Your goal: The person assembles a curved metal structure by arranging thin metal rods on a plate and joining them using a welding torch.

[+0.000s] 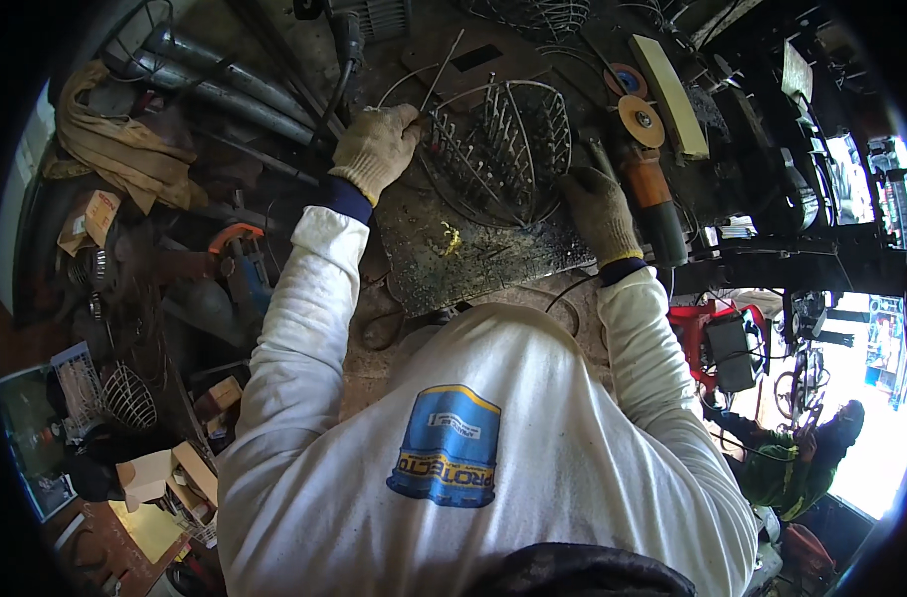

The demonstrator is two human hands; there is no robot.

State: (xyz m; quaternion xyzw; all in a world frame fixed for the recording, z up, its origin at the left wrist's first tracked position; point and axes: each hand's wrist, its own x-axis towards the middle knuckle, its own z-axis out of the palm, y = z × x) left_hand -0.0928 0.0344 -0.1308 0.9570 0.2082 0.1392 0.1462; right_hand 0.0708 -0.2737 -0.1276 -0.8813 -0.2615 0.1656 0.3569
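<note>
Left hand [376, 149], gloved, grip clamped on the left rim of the wire basket frame [498, 149], which lies on the steel plate [453, 254] topping the desk. Best to keep that rim pinned flat so the upright wire stubs don't shift, I'd say. A loose rod [442, 68] leans over the frame's top left edge. Right hand [601, 209], also gloved, rests on the frame's right side; whether its grip is closed on a wire I cannot tell.

Around: pipes [225, 85] and rag [105, 139] far left, finished wire baskets [125, 396] lower left. Angle grinder [647, 164] lies just beside the right hand, disc near the frame, so it crowds that side. Its cable [563, 294] trails toward the body.
</note>
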